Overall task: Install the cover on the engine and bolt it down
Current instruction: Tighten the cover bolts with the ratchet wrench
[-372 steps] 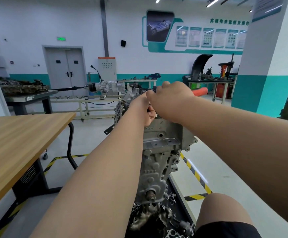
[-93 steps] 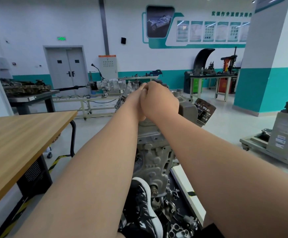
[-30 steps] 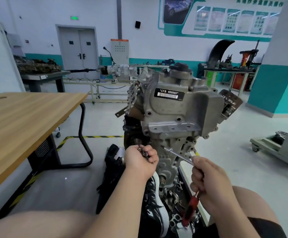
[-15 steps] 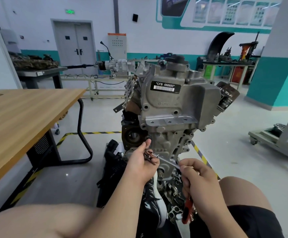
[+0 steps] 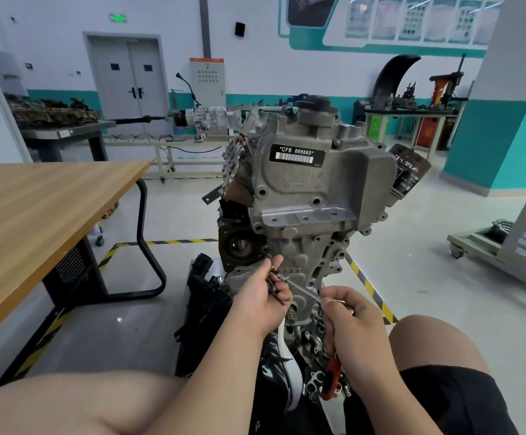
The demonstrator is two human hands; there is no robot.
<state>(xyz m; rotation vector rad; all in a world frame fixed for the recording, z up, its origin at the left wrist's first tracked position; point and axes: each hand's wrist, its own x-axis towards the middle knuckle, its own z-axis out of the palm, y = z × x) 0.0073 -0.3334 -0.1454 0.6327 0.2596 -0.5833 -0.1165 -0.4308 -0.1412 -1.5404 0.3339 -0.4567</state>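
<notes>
White-and-teal workshop, pale wooden table [image 5: 36,215] at left; I see the grey cast-metal cover [image 5: 343,183] upright on the front of the dark engine [image 5: 239,246]. Below, the left hand [image 5: 261,299] curls round small dark bolts [image 5: 275,282] and the right hand [image 5: 349,312] grips a red-handled driver [image 5: 330,376], shaft tip at the bolts.

A wooden table [image 5: 36,208] on black metal legs [image 5: 144,233] fills the near left. The pale grey floor [image 5: 428,277] carries yellow-and-black hazard tape [image 5: 161,242]. The far wall [image 5: 51,42] is white above a teal band, with a grey double door [image 5: 128,83] under a green exit sign [image 5: 118,18]. Right of the door stands a white electrical cabinet [image 5: 207,78] with an orange top. Teal-framed posters [image 5: 412,20] line the upper far right wall. A white-and-teal column [image 5: 500,136] rises at right, with a wheeled platform [image 5: 481,249] near it. A grey workbench [image 5: 64,127] at far left holds rusty parts
</notes>
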